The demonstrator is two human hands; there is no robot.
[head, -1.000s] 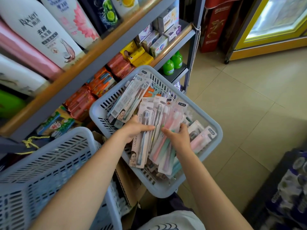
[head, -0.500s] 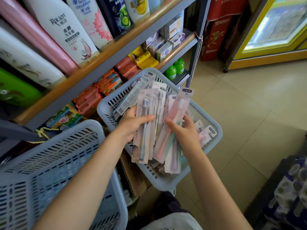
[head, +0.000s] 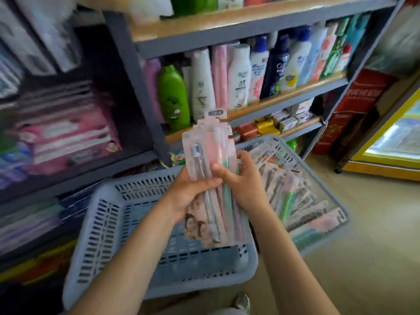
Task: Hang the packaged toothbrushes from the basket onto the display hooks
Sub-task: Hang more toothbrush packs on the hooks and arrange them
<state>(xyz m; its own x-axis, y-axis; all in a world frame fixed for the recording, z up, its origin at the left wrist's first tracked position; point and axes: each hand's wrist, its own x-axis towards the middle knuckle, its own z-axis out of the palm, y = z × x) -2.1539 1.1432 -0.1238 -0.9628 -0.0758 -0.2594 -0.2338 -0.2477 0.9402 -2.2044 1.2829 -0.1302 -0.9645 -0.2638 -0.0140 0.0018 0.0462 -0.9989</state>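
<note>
A stack of several packaged toothbrushes (head: 210, 151) stands upright in front of me, held in both hands above the baskets. My left hand (head: 189, 192) grips the stack from the left with its thumb across the front. My right hand (head: 244, 183) grips it from the right, fingers curled round the edge. More toothbrush packs (head: 293, 194) lie in the grey-blue basket (head: 341, 214) behind my right hand. No display hooks can be made out; the left part of the picture is blurred.
A second grey-blue basket (head: 109, 223) sits below my hands. The grey shelf unit (head: 250, 105) holds shampoo bottles and small boxes. Pink packs (head: 68, 137) fill the blurred shelves at left. A red carton (head: 354, 103) and a yellow-framed cooler (head: 386, 142) stand at right.
Both hands have lifted the stack of packs up out of the basket. My view has swung upward and left, so higher shelves now show.
</note>
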